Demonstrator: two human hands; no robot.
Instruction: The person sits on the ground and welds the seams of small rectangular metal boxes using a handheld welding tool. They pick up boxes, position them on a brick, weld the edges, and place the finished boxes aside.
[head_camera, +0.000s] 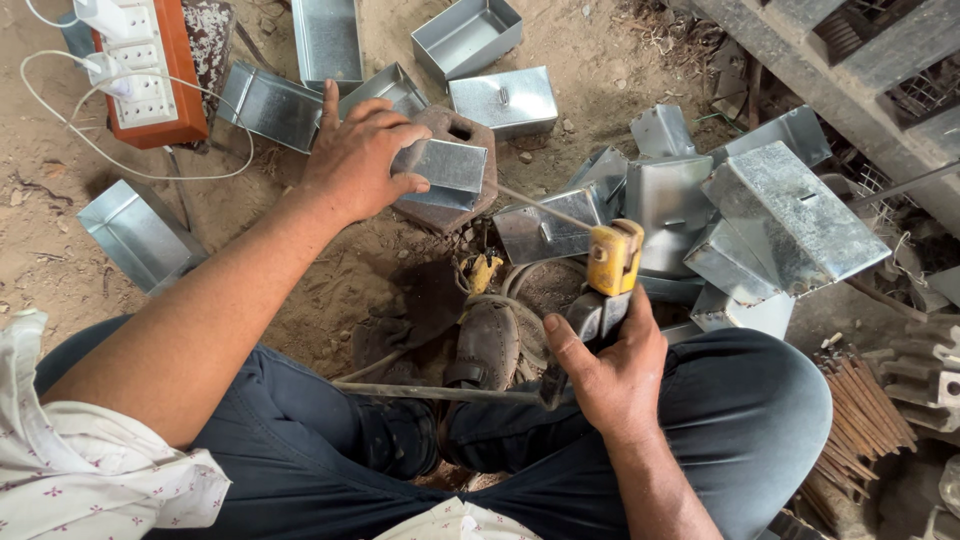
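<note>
2 hands (360, 160) (610, 370) clamp a metal box (452, 165) and electrode holder (612, 270) amid scattered boxes (780, 215).

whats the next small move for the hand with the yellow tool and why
Probably bring the rod tip down to an edge of the small metal box. The left hand already pins that box on the dark block, while the right hand holds the yellow-headed holder raised near the knee, its thin rod pointing toward the box but apparently short of it.

Metal boxes (700, 215) crowd the right; bare dirt (55, 150) lies left.
</note>
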